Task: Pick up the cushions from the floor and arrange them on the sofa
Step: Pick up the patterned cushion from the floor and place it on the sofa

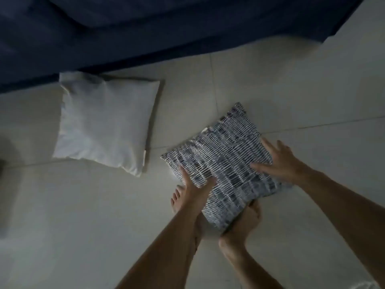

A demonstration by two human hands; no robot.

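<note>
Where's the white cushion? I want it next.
The white cushion lies on the floor, left of the patterned cushion, just before the blue sofa.

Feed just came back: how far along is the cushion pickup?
Done: nothing; no cushion shows on the visible part of the sofa. In hand: left hand and right hand grip the patterned cushion above the feet. Left: the white cushion lies on the floor.

Both hands, left (195,190) and right (281,163), grip the patterned cushion (225,159) beside a white cushion (104,122) on the tiled floor (83,226).
</note>
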